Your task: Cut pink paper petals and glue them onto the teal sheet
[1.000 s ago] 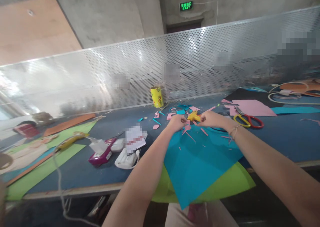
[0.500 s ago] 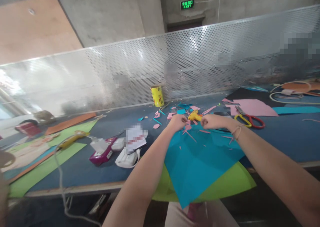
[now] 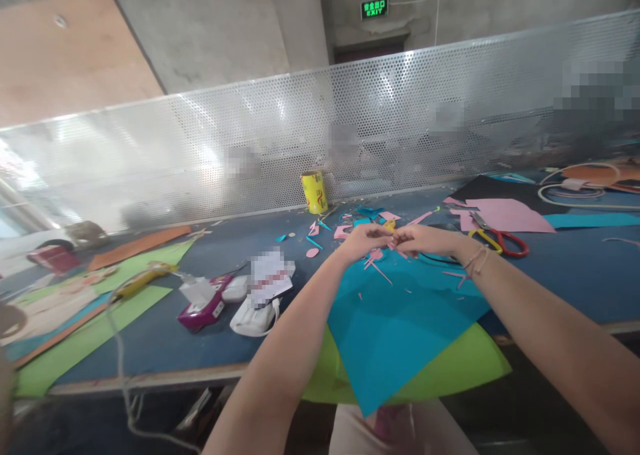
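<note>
My left hand (image 3: 364, 239) and my right hand (image 3: 424, 239) meet fingertip to fingertip above the far corner of a blue paper sheet (image 3: 395, 315). Both pinch a small pink paper piece (image 3: 391, 245) between them. A yellow glue gun (image 3: 389, 225) lies just behind the hands, mostly hidden by them. Pink paper scraps (image 3: 373, 258) are scattered on the blue sheet under the hands. A green sheet (image 3: 460, 365) lies beneath the blue one and hangs over the table's front edge.
Red and yellow scissors (image 3: 495, 240) lie right of my right hand on a pink sheet (image 3: 505, 215). A yellow roll (image 3: 313, 193) stands by the perforated metal screen (image 3: 300, 135). Left are a power strip (image 3: 253, 318), a purple box (image 3: 203, 307) and another glue gun (image 3: 143, 280) on green paper.
The hands have come closer together and lifted slightly, now covering most of the yellow glue gun behind them. The fingers now pinch a pink piece between them.
</note>
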The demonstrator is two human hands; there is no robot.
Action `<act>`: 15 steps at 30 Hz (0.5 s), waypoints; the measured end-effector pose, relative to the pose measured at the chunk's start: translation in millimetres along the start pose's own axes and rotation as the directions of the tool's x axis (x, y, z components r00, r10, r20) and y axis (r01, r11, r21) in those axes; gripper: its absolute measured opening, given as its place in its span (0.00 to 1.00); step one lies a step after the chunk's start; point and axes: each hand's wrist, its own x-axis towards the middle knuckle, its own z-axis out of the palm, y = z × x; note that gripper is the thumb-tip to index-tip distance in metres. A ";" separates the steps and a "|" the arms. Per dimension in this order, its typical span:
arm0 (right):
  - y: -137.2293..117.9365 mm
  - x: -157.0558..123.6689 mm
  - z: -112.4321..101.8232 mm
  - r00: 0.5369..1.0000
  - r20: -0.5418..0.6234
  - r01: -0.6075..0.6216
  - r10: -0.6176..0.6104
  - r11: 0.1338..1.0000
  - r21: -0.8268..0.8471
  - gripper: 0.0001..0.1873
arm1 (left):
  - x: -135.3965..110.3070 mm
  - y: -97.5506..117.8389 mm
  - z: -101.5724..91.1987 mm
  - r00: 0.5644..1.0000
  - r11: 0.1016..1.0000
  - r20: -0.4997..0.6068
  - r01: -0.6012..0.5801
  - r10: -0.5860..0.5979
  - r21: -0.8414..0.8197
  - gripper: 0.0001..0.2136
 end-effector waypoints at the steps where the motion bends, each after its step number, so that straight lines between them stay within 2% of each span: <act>1: -1.6 -0.7 0.0 0.999 -0.016 0.032 -0.031 0.996 0.086 0.04 | -1.5 4.0 1.4 1.000 0.991 0.019 -0.003 0.006 -0.131 0.12; 3: -4.0 -1.5 -0.1 0.996 -0.058 0.084 -0.072 0.968 0.236 0.08 | -4.6 11.3 3.2 0.999 0.945 0.025 -0.013 0.023 -0.328 0.14; 5: -4.8 -1.0 -0.2 0.992 -0.088 0.120 -0.095 0.928 0.352 0.11 | -6.7 15.9 4.0 0.999 0.911 0.011 -0.036 0.045 -0.410 0.15; 8: -3.5 1.2 0.2 0.990 -0.105 0.126 -0.089 0.889 0.439 0.13 | -6.5 16.7 5.2 0.998 0.911 0.024 -0.045 0.060 -0.411 0.16; 15: 0.7 3.2 3.6 0.996 -0.068 0.080 -0.053 0.862 0.500 0.15 | -2.0 10.8 7.4 0.999 0.931 0.031 -0.018 0.031 -0.366 0.15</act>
